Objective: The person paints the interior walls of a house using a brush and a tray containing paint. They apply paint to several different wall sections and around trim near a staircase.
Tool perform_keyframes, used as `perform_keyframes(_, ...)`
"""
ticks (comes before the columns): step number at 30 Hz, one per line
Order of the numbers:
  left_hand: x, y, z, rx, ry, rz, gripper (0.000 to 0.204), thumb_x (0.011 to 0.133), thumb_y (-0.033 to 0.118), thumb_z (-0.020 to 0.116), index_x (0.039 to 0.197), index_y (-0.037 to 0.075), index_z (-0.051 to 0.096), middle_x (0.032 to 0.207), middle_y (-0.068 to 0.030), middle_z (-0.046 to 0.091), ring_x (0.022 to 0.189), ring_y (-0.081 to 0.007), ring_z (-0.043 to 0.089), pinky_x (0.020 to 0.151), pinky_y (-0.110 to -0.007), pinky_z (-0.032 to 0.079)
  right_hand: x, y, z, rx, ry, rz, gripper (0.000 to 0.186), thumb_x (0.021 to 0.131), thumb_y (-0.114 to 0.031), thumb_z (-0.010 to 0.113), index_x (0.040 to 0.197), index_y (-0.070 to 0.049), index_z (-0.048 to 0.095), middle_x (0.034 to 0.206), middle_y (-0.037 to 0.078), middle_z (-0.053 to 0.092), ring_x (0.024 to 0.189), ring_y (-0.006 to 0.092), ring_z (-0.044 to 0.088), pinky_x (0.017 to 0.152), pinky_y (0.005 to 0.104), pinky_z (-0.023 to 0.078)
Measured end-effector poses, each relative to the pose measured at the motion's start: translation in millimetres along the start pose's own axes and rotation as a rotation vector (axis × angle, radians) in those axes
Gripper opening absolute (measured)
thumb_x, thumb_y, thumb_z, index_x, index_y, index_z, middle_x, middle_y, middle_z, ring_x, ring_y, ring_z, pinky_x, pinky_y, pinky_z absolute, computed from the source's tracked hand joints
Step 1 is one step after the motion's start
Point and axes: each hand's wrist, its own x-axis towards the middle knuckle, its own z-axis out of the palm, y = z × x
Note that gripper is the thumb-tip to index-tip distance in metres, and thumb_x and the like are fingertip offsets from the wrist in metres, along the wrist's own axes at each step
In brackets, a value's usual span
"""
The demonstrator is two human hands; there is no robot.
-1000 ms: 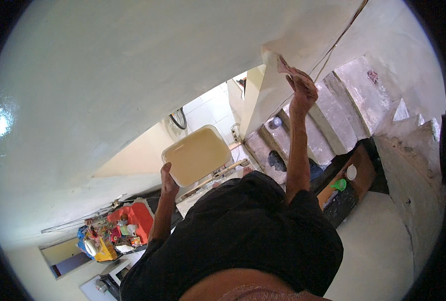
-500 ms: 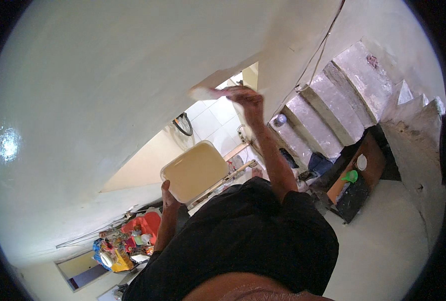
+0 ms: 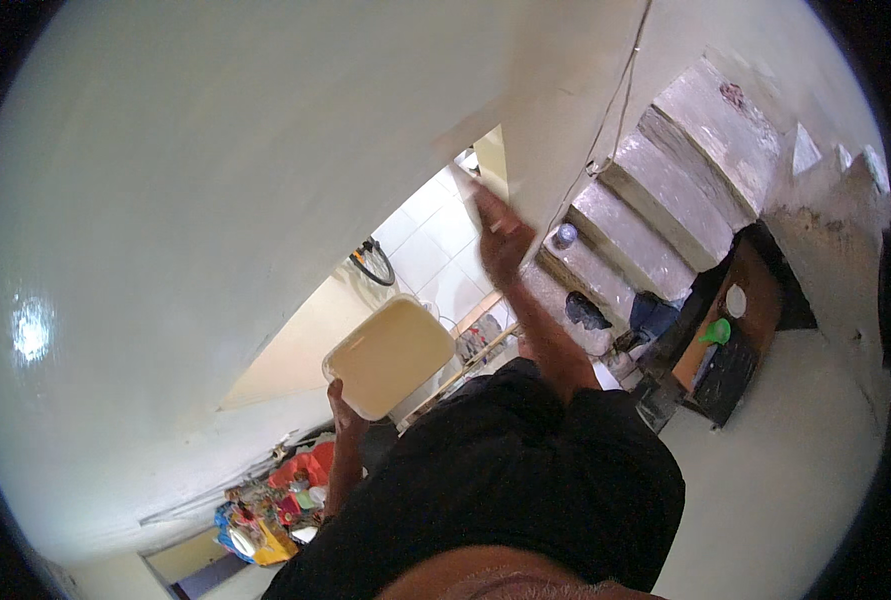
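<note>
My left hand (image 3: 343, 402) grips the lower left corner of a rectangular plastic tub (image 3: 390, 352) containing a smooth cream-coloured substance, probably liquid. My right hand (image 3: 502, 245) is closed on a flat brush-like tool (image 3: 471, 182), its pale tip blurred and raised near the lower edge of the white wall (image 3: 215, 180); whether it touches the wall I cannot tell. Below and right of that wall edge, a tiled floor (image 3: 415, 235) shows through an opening.
Concrete steps (image 3: 645, 205) climb to the right, bearing a blue round object (image 3: 565, 236) and dark bundles (image 3: 587, 310). A wooden unit (image 3: 750, 340) holds a green funnel (image 3: 717, 331). A cluttered red-and-yellow pile (image 3: 275, 515) lies lower left. A bicycle wheel (image 3: 385, 260) stands beyond the opening.
My right hand with the tool has swept left from the upper wall and then dropped lower. The tub has shifted slightly downward in view as the camera view turned.
</note>
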Motion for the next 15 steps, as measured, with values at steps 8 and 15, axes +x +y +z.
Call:
perform_keyframes(8, -5.6, -4.4, -12.8, 0.095, 0.012, -0.036, 0.068, 0.082, 0.051, 0.051, 0.132, 0.005, 0.047, 0.123, -0.0148, 0.058, 0.109, -0.0316, 0.058, 0.092, -0.047, 0.049, -29.5, -103.3, 21.4, 0.481, -0.825, 0.151, 0.025, 0.088, -0.002, 0.062, 0.11, -0.011, 0.069, 0.113, 0.008, 0.068, 0.098, 0.0175, 0.068, 0.081, 0.0301, 0.055)
perform_keyframes(15, -7.3, -9.4, 5.0, -0.152, 0.01, -0.008, 0.07, 0.082, 0.051, 0.05, 0.13, 0.001, 0.046, 0.117, -0.0164, 0.059, 0.103, -0.0296, 0.061, 0.084, -0.043, 0.053, 111.5, 38.7, -39.7, 0.499, -0.224, 0.124, 0.011, 0.085, -0.001, 0.061, 0.092, 0.003, 0.069, 0.1, 0.014, 0.068, 0.089, 0.0242, 0.066, 0.081, 0.0378, 0.056)
